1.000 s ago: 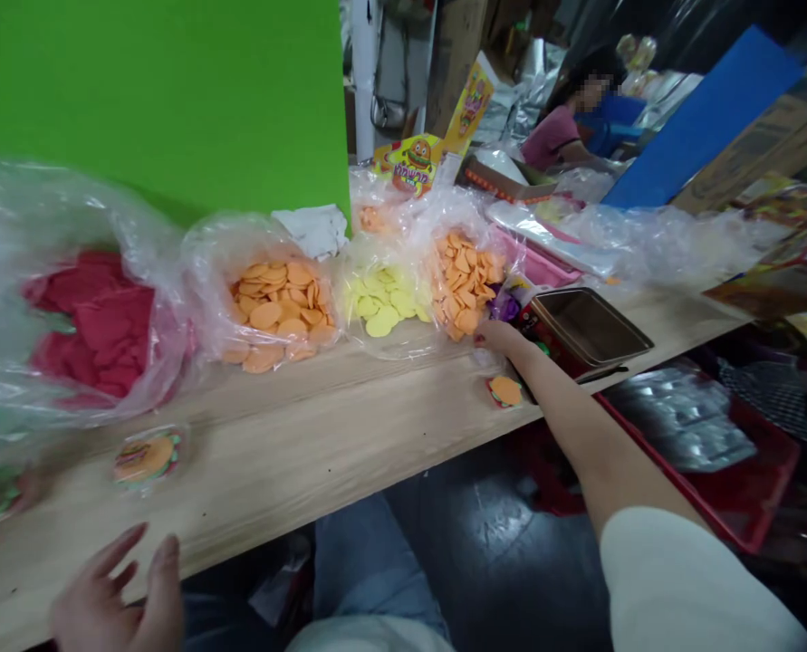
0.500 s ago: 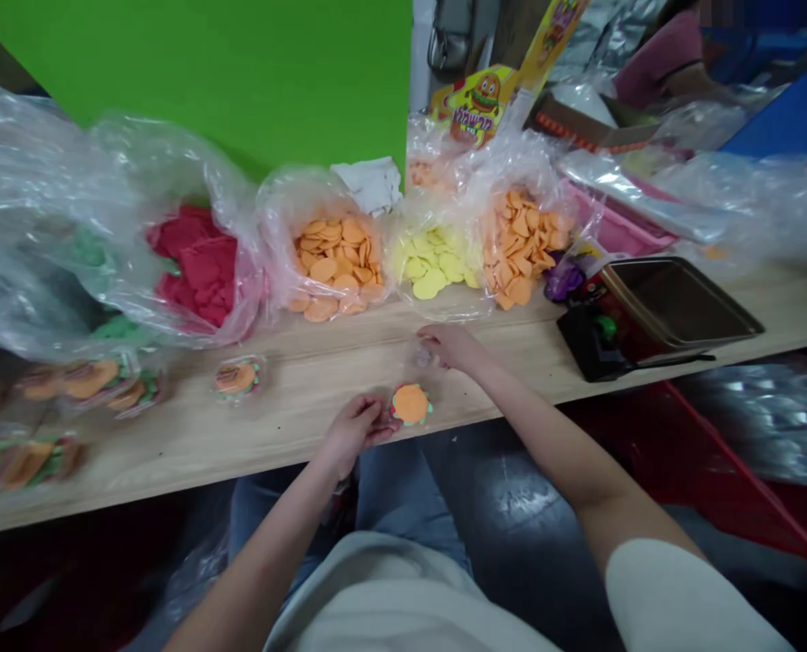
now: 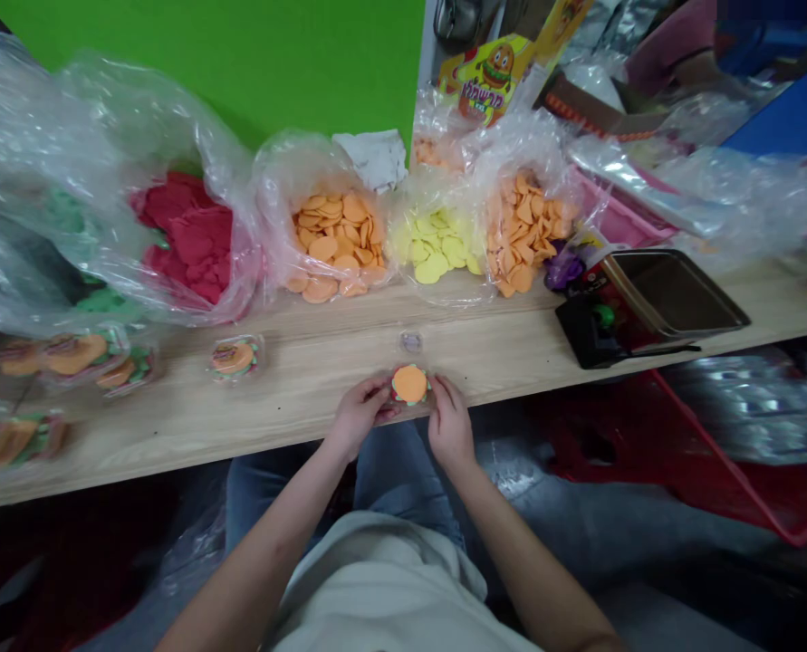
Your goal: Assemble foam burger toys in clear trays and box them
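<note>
Burger sweet (image 3: 409,384) on table (image 3: 525,353), between left hand (image 3: 362,412) and right hand (image 3: 450,424). Fingers (image 3: 386,398) at its edges, either side; cannot tell if clamped. Clear disc (image 3: 410,342) near, 12 o'clock. Risk: weak hold lets sweet slip or layers shift; hasty contact could knock disc.

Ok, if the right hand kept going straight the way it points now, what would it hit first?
The right hand would meet the burger-shaped orange piece first: its fingertips sit at the piece's right edge, apparently touching, though depth is hard to judge from this view.
</note>
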Available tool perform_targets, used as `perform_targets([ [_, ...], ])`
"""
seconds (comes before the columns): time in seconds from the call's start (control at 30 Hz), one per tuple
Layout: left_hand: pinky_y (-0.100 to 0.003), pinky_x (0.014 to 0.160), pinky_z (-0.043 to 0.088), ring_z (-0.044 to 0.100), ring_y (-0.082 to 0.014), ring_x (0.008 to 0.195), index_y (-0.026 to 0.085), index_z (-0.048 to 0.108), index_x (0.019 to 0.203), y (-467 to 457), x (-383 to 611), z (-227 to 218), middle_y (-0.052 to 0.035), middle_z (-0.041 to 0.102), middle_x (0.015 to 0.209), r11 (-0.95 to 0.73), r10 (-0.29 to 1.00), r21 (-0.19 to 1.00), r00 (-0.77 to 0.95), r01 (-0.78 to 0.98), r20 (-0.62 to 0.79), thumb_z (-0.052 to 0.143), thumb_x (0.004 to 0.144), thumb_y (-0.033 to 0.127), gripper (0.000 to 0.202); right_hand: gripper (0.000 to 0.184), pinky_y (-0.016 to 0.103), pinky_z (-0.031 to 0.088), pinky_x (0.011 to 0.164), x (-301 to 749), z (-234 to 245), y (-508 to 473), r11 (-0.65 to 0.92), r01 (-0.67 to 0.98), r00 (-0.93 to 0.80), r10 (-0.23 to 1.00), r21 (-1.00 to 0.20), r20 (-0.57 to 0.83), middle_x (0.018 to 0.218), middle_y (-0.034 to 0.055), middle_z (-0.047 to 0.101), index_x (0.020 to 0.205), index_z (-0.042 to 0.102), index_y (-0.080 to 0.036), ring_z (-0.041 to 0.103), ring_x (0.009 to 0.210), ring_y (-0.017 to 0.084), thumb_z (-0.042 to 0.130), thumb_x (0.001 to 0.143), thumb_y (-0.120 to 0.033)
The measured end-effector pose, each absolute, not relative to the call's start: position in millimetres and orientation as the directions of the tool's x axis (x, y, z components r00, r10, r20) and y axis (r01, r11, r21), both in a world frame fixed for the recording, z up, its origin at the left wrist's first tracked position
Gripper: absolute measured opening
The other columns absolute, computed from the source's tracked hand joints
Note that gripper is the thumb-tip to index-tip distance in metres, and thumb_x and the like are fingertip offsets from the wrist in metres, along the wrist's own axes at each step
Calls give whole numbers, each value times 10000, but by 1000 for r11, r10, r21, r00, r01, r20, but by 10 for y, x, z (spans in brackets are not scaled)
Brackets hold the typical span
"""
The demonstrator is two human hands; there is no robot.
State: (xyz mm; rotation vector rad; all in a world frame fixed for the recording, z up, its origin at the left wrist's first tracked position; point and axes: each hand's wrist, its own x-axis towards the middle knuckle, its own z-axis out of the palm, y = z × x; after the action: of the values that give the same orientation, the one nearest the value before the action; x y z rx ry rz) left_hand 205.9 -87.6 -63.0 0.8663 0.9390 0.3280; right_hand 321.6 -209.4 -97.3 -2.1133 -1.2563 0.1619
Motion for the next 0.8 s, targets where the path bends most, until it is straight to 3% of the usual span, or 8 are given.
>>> perform_targets([
  [0.17,-220,609,529,626,-101,616,167,619,983,-871,2060,-630,-44,658,843,629,603,771,562,100,-565,608,746,180,238,569,546,275,996,3003,-942,-2077,-433,807,532,829,-401,173,1406,151,301,1371,304,-169,161,1326,312,306,814,-52],
  [0.27,-206,591,523,625,-98,615,166,620,985,-867,2061,-635,-44,659,839,628,610,773,560,91,-561,606,748,176,238,625,592,224,997,2998,-883,-2132,-402,833,495,849,-382,186,1437,129,244,1388,258,-215,90,1339,328,338,794,-38],
  [0.4,-205,593,523,627,-101,616,157,623,970,-846,2046,-628,-40,656,806,633,598,768,566,102,-568,603,748,169,224,617,514,306,998,3373,-792,-2103,-377,734,559,808,-565,187,1364,142,366,1358,312,-180,278,1285,286,360,756,-49],
  [0.5,-218,611,530,628,-105,617,155,619,965,-830,2035,-628,-35,652,774,632,588,765,568,121,-576,613,739,169,226,479,403,489,799,3838,-749,-1768,-403,399,712,702,-823,1,1078,144,577,1295,380,-144,568,957,213,323,820,-169],
  [0.53,-218,606,529,626,-105,611,157,618,964,-826,2032,-629,-33,651,763,630,588,766,567,127,-577,617,736,170,228,435,370,516,697,3974,-740,-1610,-409,290,693,713,-865,-105,989,125,607,1250,430,-152,597,828,193,311,835,-211],
  [0.63,-216,588,522,622,-104,592,159,616,963,-819,2023,-634,-30,650,731,622,588,770,564,142,-579,627,728,173,236,319,289,503,553,4208,-700,-1193,-373,252,578,798,-893,-170,772,59,633,1049,580,-155,579,624,147,412,811,-285],
  [0.7,-226,605,522,619,-102,589,158,619,963,-814,2017,-639,-30,652,726,621,586,770,565,147,-581,632,723,170,240,264,285,505,610,4199,-640,-1108,-321,288,531,838,-902,-129,799,47,637,974,611,-163,589,691,147,477,777,-275],
  [0.8,-231,601,516,603,-97,567,153,636,946,-793,2020,-653,-36,659,720,626,573,764,570,159,-589,641,714,174,234,298,335,467,833,4036,-512,-1369,-130,472,421,902,-872,93,1112,75,581,1057,576,-193,539,1022,175,450,789,-215],
])
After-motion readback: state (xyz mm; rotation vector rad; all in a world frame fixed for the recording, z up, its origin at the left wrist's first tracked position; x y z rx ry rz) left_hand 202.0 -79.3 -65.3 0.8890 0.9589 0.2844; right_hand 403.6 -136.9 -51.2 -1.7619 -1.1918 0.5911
